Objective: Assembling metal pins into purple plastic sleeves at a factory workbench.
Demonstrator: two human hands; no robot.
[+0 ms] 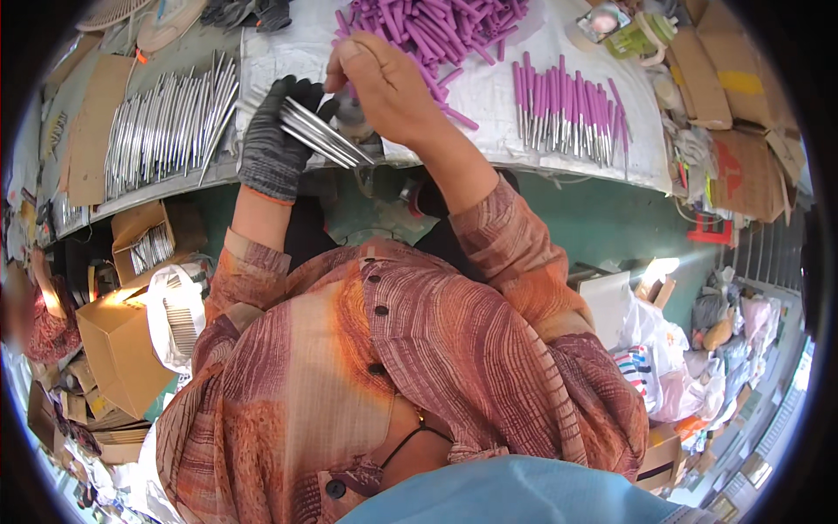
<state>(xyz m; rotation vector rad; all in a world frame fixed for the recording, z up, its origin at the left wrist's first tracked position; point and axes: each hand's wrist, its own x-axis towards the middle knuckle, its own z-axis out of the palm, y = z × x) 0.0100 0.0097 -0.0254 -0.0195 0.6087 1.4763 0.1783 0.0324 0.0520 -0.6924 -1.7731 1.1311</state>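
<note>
My left hand [278,147], in a grey and black knit glove, is closed round a small bundle of thin silver metal rods [319,133]. The rods slant down to the right, their ends sticking out past the glove. Just right of it, my bare right hand [381,86] is raised with its fingers curled in; whatever they may hold is hidden. Beyond the right hand lies a heap of purple tubes [436,35]. A row of silver rods [170,122] rests on the table to the left. On the right is a row of rods with purple tubes on them [567,109].
White sheeting [642,131] covers much of the table. Dark gloves [247,13] lie at the back. Cardboard [100,131] sits at the left, and a green container [640,37] at the far right. Boxes [122,349] and bags [672,349] stand on the floor. Another person's arm [48,288] shows far left.
</note>
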